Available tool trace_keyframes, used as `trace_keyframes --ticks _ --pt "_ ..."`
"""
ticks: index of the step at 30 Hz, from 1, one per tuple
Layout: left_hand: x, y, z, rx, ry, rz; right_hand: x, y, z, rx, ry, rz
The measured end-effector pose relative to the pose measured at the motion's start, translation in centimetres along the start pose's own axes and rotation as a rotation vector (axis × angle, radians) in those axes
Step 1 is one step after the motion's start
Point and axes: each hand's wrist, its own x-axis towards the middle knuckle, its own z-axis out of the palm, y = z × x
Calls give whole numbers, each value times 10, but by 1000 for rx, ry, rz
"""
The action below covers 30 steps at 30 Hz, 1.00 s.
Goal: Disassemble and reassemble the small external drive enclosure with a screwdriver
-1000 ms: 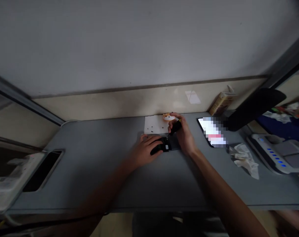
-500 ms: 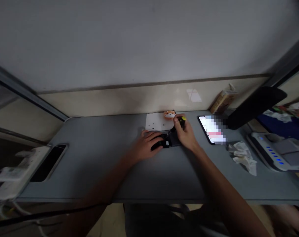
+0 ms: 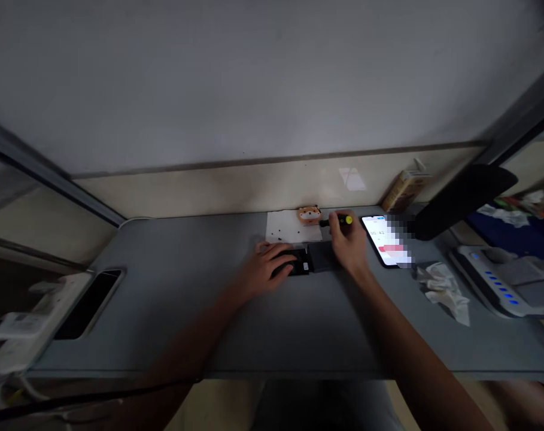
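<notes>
Dim light, shadowed right hand (image 3: pixel 350 246), warped edges.

A small screwdriver (image 3: pixel 342 221) with a black handle and yellow end cap lies gripped in the right hand (image 3: pixel 349 242), its shaft pointing left, level with the surface. The left hand (image 3: pixel 267 267) covers most of a black device (image 3: pixel 300 263) with a small white label. A flat dark grey panel (image 3: pixel 322 256) lies directly against the device's right side. Just behind them, tiny black screws (image 3: pixel 279 230) are scattered on a white sheet (image 3: pixel 283 227).
</notes>
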Motion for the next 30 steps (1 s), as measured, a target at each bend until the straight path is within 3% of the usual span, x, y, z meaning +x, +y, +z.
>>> trace_keyframes --ticks 9,13,18,24,30 --pt "-2 -13 7 16 233 -177 -5 -5 3 -52 -69 11" --pt "-1 -20 12 21 324 -243 -5 -6 4 -26 -18 -14" --pt "1 -23 15 25 365 -272 -6 -5 4 -73 -55 32" --pt "2 -24 15 28 374 -330 -10 -12 6 48 -79 17" --pt "2 -23 16 24 374 -333 -10 -10 5 -107 -26 33"
